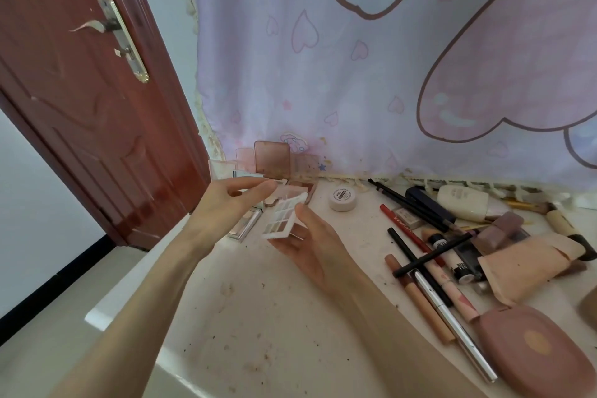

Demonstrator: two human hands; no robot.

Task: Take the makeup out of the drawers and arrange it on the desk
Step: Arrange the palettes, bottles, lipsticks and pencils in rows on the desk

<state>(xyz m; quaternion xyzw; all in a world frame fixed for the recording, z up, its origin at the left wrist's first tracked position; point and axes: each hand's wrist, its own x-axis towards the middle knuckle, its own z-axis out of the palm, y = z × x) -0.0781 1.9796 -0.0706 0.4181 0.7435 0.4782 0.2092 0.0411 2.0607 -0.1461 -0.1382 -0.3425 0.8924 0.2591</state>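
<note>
Both hands have the little eyeshadow palette (281,218) up over the surface (290,317). Left hand (223,207) pinches its open lid, right hand (310,245) cradles the base with curled fingers

A small white eyeshadow palette (280,218), open, is held tilted above the desk (290,317), its grid of brown and beige pans facing up and its clear lid (289,194) raised at the far edge. Far left on the desk, several open palettes (274,165) with rosy translucent lids stand against the curtain. A white jar (343,199) sits right of them. At right, pencils (416,268), tubes and brushes lie crossed in a heap. A closed pink compact (533,349) lies near right.
</note>
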